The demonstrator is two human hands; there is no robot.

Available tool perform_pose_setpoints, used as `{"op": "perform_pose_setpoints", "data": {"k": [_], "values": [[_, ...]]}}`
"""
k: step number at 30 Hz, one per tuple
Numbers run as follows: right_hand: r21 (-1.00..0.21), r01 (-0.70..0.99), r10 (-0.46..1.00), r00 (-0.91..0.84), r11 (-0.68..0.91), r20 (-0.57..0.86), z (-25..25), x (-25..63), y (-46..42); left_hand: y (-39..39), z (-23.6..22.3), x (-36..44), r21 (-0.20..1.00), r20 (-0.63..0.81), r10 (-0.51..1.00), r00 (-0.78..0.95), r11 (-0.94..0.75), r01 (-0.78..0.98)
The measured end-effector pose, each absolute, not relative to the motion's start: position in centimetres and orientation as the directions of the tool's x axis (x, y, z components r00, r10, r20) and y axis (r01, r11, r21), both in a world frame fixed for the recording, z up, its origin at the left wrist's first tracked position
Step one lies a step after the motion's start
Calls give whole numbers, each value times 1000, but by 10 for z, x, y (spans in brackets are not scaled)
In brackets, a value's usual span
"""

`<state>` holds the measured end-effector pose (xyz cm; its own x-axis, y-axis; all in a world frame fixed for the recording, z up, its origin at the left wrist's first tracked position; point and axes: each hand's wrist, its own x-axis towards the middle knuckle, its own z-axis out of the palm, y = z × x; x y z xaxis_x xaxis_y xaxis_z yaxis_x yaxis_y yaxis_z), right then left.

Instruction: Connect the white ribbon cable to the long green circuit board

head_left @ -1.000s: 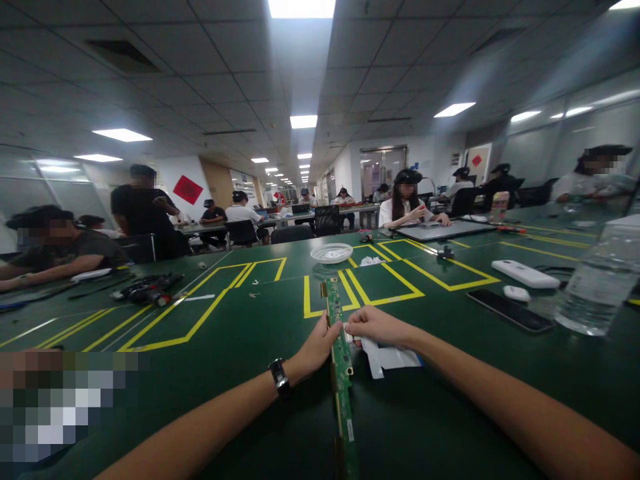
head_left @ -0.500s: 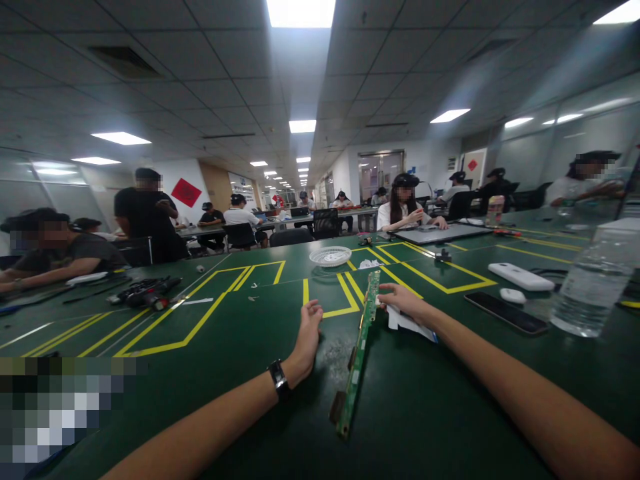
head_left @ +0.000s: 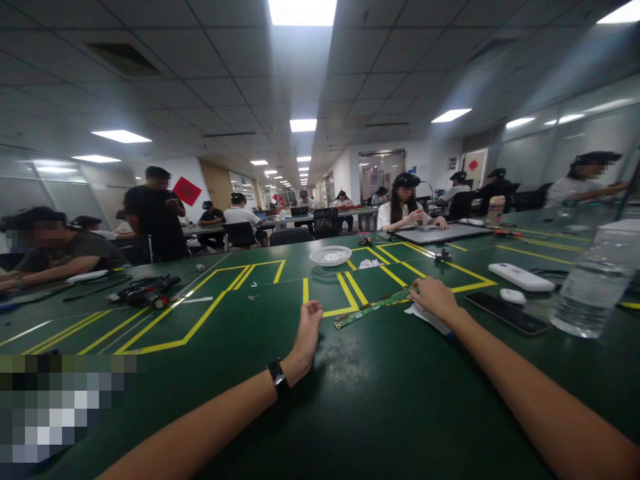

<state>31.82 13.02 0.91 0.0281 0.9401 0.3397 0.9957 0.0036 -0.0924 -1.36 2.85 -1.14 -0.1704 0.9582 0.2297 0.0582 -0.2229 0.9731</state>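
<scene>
A long, narrow green circuit board [head_left: 373, 309] slants across the middle of the table. Its far right end is in the closed fingers of my right hand [head_left: 436, 299]. Under that hand is a white paper-like piece [head_left: 429, 320] with a blue edge; whether the fingers also grip it I cannot tell. My left hand [head_left: 307, 337], with a dark watch at the wrist, rests on its side on the green table [head_left: 345, 407]. Its fingers are loosely curled and apart, with nothing in them. The near left end of the board lies a short way right of the left fingertips.
A white basket [head_left: 330, 256] and white scraps [head_left: 370, 264] stand ahead. To the right are a phone [head_left: 506, 313], a white power bank [head_left: 520, 277] and a water bottle [head_left: 593, 287]. A black tool [head_left: 147, 291] lies left. Yellow tape marks the table; a co-worker [head_left: 407, 207] sits opposite.
The circuit board has swung from pointing toward me to lying crosswise, farther away. My right hand has moved right with it, and the white piece shifted too. My left hand has stayed put.
</scene>
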Motion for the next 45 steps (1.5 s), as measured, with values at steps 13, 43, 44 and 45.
{"op": "perform_pose_setpoints", "data": {"k": [13,43,44,45], "values": [[-59,948,925,-289,312,245,-5,320,127,24,-12,-10,968,245,970,13,-245,61],[28,945,911,-321,325,258,3,305,125,14,-4,-7,927,313,941,127,-332,172],[16,932,903,-355,362,243,1,297,123,14,-3,-6,926,316,940,129,-335,175],[2,918,895,-387,397,223,-1,291,121,14,-3,-6,926,314,940,131,-334,177]]}}
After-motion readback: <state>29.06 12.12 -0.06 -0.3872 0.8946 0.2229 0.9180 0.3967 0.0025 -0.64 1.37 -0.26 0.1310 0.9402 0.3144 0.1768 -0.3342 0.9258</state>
